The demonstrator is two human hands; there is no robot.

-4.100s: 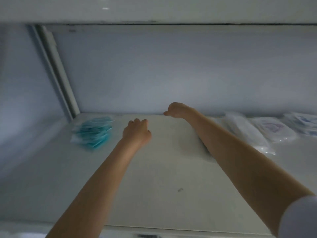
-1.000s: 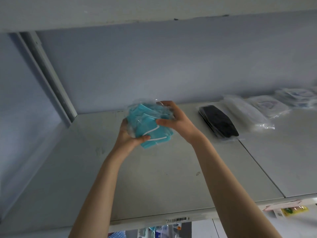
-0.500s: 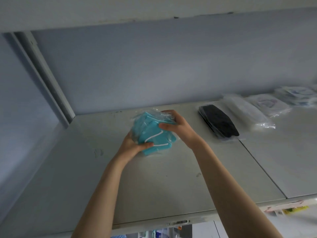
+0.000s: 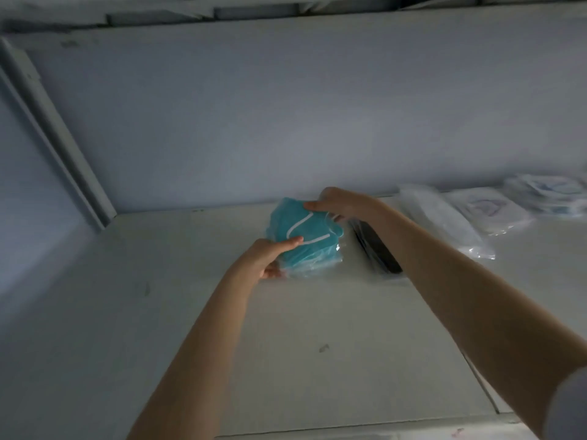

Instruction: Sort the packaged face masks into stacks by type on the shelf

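A stack of teal packaged masks (image 4: 305,239) with white ear loops sits low on the white shelf (image 4: 301,338), near the back wall. My left hand (image 4: 270,257) grips its near left edge and my right hand (image 4: 341,203) holds its far right corner. Right beside it lies a stack of black packaged masks (image 4: 376,249), partly hidden by my right forearm. Further right are clear-wrapped white masks (image 4: 444,220), a packet with purple print (image 4: 489,211) and packets with blue print (image 4: 549,192).
A white upright post (image 4: 54,134) stands in the back left corner. The shelf above (image 4: 286,11) hangs close overhead. A seam between shelf panels (image 4: 482,385) runs at the right. The shelf's front edge (image 4: 365,431) crosses the bottom.
Both hands have carried the teal stack rightward and down, so it now rests beside the black masks. Four seconds ago the teal stack lay at the far left.
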